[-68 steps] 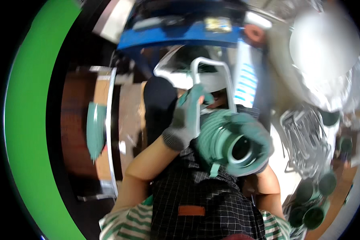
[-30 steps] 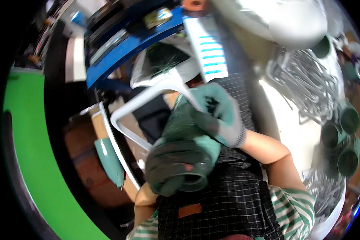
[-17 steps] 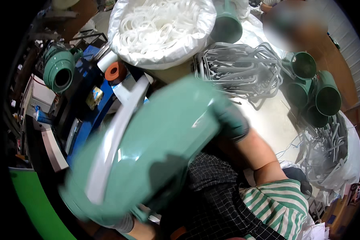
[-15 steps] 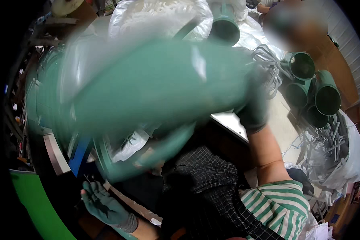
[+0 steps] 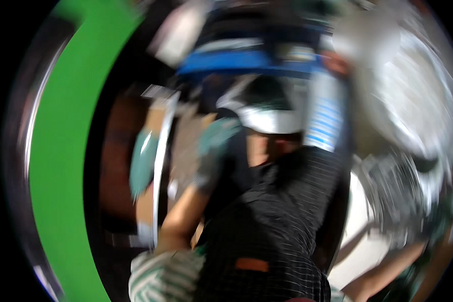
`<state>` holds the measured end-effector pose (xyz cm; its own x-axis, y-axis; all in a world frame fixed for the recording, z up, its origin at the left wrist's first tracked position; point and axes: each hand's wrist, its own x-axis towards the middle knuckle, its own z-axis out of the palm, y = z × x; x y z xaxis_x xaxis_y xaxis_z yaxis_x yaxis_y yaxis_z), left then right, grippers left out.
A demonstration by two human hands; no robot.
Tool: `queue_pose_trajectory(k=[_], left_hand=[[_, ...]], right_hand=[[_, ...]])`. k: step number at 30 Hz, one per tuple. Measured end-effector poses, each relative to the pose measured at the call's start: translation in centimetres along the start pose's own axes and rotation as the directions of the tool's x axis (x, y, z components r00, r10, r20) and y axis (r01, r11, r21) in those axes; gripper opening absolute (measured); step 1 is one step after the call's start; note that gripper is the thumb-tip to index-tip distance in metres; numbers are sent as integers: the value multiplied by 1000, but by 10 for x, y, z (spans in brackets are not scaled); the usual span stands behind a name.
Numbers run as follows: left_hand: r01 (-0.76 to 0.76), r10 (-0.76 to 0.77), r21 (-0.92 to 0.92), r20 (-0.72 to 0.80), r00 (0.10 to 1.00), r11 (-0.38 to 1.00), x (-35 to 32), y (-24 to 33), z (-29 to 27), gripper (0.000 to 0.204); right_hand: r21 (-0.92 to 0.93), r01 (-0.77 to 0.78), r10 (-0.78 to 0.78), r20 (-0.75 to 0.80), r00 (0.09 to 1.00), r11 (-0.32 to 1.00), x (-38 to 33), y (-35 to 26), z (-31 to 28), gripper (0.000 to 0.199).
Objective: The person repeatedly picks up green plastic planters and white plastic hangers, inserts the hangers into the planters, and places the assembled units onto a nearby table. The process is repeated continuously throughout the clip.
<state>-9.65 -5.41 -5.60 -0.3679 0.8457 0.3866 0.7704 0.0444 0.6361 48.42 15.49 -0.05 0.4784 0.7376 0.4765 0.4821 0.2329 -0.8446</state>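
Note:
The picture is badly smeared by motion. My left hand [image 5: 214, 148], in a green glove with a grey cuff, is raised in front of the dark checked apron [image 5: 267, 226]. Its fingers are too blurred to read, and nothing can be made out in it. Close by is a white, open-topped shape [image 5: 269, 121] with dark green inside. My right forearm [image 5: 387, 269] reaches out at the lower right, past the pale table top [image 5: 360, 256]. Its hand is lost in blur among dark green shapes, so whatever it holds cannot be made out.
A long bright green surface [image 5: 60, 166] runs down the left side. Beside it, a green piece [image 5: 143, 163] lies by a pale metal edge [image 5: 163, 166]. A blue bar [image 5: 226, 61] crosses ahead. At right are a clear plastic bag [image 5: 418, 95] and grey metal hooks [image 5: 395, 189].
The view has swung left. The large green plastic piece my right hand held up is no longer recognisable. My left hand now appears nearer the middle, and my right arm is low at right.

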Motion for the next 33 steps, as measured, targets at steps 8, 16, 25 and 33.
queue_pose_trajectory(k=[8, 16, 25, 33], left_hand=[[320, -268, 329, -193, 944, 889, -62, -170, -19, 24], [456, -474, 451, -79, 877, 768, -73, -331, -22, 22], [520, -553, 450, -68, 830, 726, -80, -359, -54, 22], [632, -637, 311, -99, 764, 710, -109, -370, -93, 23]], right_hand=[[-30, -9, 25, 599, 800, 1000, -200, -54, 56, 40], [126, 274, -256, 818, 515, 953, -243, -134, 131, 35], [-37, 170, -40, 903, 428, 985, -302, -127, 106, 31], [32, 175, -102, 906, 411, 984, -294, -121, 119, 29]])
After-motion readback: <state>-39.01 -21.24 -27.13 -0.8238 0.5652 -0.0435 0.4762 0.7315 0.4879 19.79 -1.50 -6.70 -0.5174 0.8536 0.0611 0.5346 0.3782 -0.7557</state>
